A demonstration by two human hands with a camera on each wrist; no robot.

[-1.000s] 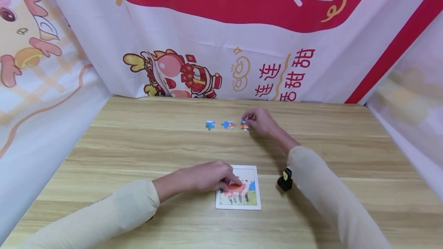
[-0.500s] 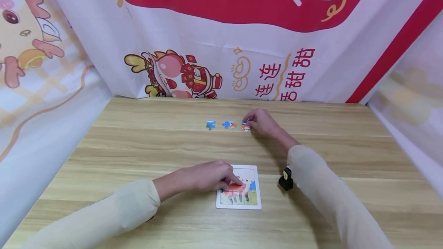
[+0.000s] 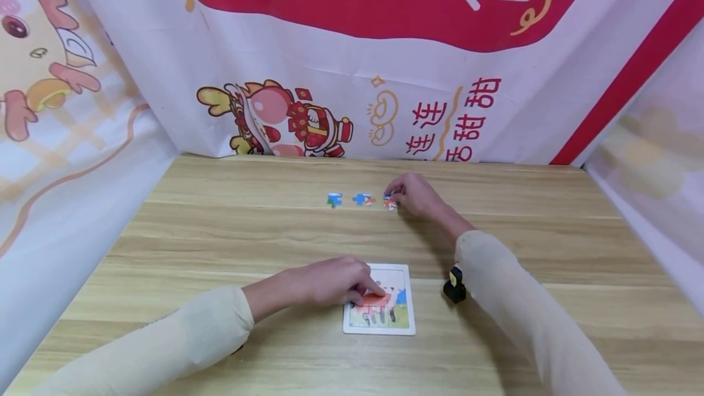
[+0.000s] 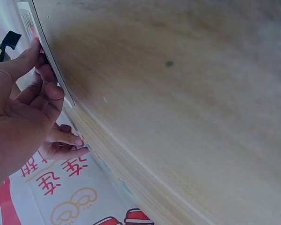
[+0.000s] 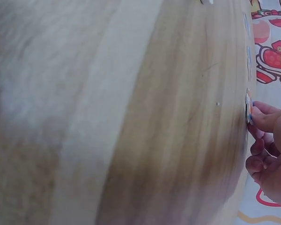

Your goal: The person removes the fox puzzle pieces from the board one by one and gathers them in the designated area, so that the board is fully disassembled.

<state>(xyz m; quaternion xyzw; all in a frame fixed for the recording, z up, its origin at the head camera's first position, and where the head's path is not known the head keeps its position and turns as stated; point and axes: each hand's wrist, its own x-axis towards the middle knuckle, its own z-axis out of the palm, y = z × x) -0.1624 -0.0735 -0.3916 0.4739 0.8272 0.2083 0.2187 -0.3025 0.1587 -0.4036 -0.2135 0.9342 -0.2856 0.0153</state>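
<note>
My left hand rests on the square picture puzzle, its index finger pressing the reddish part of the picture. The puzzle's white frame lies flat on the table. Its lower part holds fitted pieces; a pale area shows near the top. At the far side, my right hand pinches a blue, orange and white puzzle piece between thumb and fingers. In the right wrist view that puzzle piece is at the fingertips; whether it has left the table I cannot tell.
Two loose puzzle pieces lie in a row left of the right hand: a blue one with an orange part and a blue-green one. A small black and yellow object is beside the right sleeve. A printed cloth hangs behind the wooden table.
Both hands stay nearly in place. The fingers of my right hand shift slightly on the puzzle piece, which moves a very little. The left hand keeps pressing the puzzle.
</note>
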